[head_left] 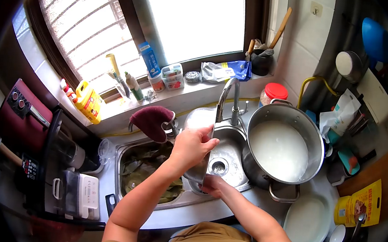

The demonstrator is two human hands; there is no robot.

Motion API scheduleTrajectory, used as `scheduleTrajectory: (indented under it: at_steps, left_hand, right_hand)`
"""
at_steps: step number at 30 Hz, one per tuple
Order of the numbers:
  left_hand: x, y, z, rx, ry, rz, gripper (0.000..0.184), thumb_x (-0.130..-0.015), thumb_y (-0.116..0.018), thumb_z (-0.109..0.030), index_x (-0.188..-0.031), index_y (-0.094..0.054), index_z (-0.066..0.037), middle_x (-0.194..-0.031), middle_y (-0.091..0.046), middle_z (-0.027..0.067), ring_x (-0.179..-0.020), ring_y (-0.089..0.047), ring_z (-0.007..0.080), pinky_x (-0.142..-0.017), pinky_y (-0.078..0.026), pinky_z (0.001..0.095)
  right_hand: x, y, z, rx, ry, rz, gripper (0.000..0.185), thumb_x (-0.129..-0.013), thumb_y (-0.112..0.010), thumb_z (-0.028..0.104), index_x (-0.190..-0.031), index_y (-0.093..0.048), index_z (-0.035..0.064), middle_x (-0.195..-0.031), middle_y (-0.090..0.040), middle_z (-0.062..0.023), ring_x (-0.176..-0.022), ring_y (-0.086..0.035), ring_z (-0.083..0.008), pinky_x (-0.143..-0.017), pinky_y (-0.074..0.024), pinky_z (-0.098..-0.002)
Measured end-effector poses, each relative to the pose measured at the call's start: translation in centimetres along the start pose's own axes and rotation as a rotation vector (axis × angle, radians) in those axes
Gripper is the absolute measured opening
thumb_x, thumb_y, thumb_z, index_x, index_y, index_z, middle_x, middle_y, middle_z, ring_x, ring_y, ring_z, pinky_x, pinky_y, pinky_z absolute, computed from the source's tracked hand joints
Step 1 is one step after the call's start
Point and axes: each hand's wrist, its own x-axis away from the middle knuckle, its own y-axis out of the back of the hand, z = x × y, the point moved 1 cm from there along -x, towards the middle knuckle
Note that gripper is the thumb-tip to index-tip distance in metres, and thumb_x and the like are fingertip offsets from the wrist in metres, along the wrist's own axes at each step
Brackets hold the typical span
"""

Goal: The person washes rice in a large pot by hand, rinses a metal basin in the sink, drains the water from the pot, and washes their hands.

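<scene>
My left hand (192,147) grips the upper rim of a round, shiny metal bowl or lid (200,118). It is tipped on edge, and I cannot tell which of the two it is. My right hand (213,186) holds its lower edge, the fingers partly hidden. Both hands are over the divider of the double sink, whose right basin (228,154) shows a drain. Large, brownish-green leaves (145,172) lie in the left basin. The curved faucet (224,93) rises behind the metal piece. A maroon cloth (153,123) hangs beside my left hand.
Right of the sink stands a big metal pot (314,145) containing something whitish, its handles sticking out. A pale bowl (325,224) sits below it. A red-lidded jar (276,91) is behind. Bottles and packets line the windowsill (182,92). A white-lidded container (88,197) stands left.
</scene>
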Motion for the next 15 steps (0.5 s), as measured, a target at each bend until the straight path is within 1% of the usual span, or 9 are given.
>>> scheduleTrajectory:
  at_steps: [2,6,8,10,15]
  left_hand:
    - [-0.1,-0.1,-0.2,-0.017,0.003,0.000,0.043,-0.072,-0.062,-0.022,-0.111,-0.051,-0.006,-0.060,-0.058,0.0054,-0.050,-0.053,0.0088,-0.051,-0.043,0.0223]
    - [0.0,-0.1,-0.8,-0.089,-0.019,-0.012,0.043,-0.072,-0.062,-0.023,-0.110,-0.051,-0.006,-0.061,-0.059,0.0073,-0.051,-0.054,0.0123,-0.053,-0.043,0.0244]
    - [0.1,-0.1,-1.1,-0.095,-0.023,-0.013,0.043,-0.072,-0.062,-0.023,-0.110,-0.052,-0.006,-0.061,-0.058,0.0077,-0.052,-0.055,0.0134,-0.054,-0.043,0.0250]
    - [0.2,-0.2,-1.4,-0.073,0.013,0.001,0.039,-0.071,-0.060,-0.026,-0.106,-0.055,-0.009,-0.064,-0.058,0.0085,-0.061,-0.057,0.0232,-0.057,-0.044,0.0330]
    - [0.4,-0.3,-1.8,-0.041,0.015,0.002,0.038,-0.071,-0.060,-0.024,-0.105,-0.055,-0.007,-0.064,-0.058,0.0092,-0.060,-0.057,0.0238,-0.057,-0.044,0.0330]
  right_hand:
    - [-1.3,0.3,-0.3,0.001,-0.026,0.065,0.010,-0.084,-0.045,0.014,-0.089,-0.053,0.0103,-0.082,-0.055,-0.0023,-0.073,-0.053,-0.0114,-0.061,-0.0463,-0.0216]
    - [-2.2,0.2,-0.5,0.001,-0.040,0.084,0.010,-0.084,-0.044,0.014,-0.090,-0.052,0.0102,-0.082,-0.055,-0.0022,-0.073,-0.054,-0.0108,-0.059,-0.0464,-0.0216]
    - [-1.5,-0.2,-0.4,-0.047,-0.034,0.177,0.011,-0.084,-0.044,0.013,-0.092,-0.051,0.0110,-0.083,-0.055,-0.0020,-0.073,-0.054,-0.0107,-0.058,-0.0468,-0.0221]
    - [-0.4,-0.9,0.0,-0.041,-0.031,0.178,0.011,-0.084,-0.044,0.013,-0.092,-0.051,0.0115,-0.083,-0.055,-0.0019,-0.073,-0.054,-0.0108,-0.058,-0.0469,-0.0223]
    - [0.6,-1.5,0.3,-0.045,-0.039,0.154,0.011,-0.084,-0.045,0.015,-0.093,-0.051,0.0131,-0.082,-0.056,-0.0010,-0.073,-0.055,-0.0101,-0.057,-0.0474,-0.0222]
